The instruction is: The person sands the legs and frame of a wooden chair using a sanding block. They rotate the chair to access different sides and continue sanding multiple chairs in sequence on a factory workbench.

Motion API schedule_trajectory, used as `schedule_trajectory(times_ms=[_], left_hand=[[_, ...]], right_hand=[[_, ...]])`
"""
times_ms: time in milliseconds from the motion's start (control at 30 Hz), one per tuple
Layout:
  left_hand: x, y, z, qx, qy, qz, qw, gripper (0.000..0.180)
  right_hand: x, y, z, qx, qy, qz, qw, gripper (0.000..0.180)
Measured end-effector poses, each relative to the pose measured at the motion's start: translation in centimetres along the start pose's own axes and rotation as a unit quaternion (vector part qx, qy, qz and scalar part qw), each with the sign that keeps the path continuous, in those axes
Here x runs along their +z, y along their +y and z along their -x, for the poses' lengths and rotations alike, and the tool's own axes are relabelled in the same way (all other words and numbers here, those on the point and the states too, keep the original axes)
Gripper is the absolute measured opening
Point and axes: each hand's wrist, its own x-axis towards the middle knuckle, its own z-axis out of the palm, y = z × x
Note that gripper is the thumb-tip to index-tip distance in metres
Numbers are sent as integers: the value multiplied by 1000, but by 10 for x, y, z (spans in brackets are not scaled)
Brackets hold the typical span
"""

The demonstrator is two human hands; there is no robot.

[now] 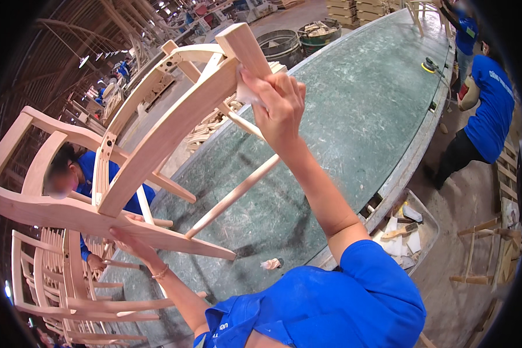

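A bare wooden chair frame [168,136] lies tilted on the green worktop. My right hand [279,107] is closed round a white pad [247,90], which it presses against the side rail close to the top of a front leg [243,49]. It is unclear whether the pad is sandpaper or cloth. Lower down, my left hand [136,246] grips the long back leg [180,242] near where the seat rail joins it. Part of that hand's fingers is hidden by the wood. A round stretcher [232,196] runs between the legs.
The long green worktop [359,98] carries a crumpled scrap [271,264] and a sander [429,65]. More chair frames [58,272] stand left, where a co-worker [87,171] leans in. At right, a bin [426,240] holds brushes and pads; another co-worker [490,110] stands beyond.
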Motion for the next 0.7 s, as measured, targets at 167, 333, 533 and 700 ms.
schedule_trajectory(times_ms=[167, 333, 533, 700], left_hand=[[-15, -4, -3, -44, -23, 45, 998, 56], [-6, -6, -12, -37, -23, 84, 996, 56], [3, -23, -68, -9, 15, 4, 1000, 58], [-5, -23, -122, -17, 15, -33, 999, 60]], right_hand=[[-27, -13, 10, 38, -60, -47, 996, 38], [16, -3, -43, -61, 42, -53, 996, 35], [53, 8, -20, -21, -36, -4, 999, 30], [78, 2, -15, 23, -76, -68, 994, 24]])
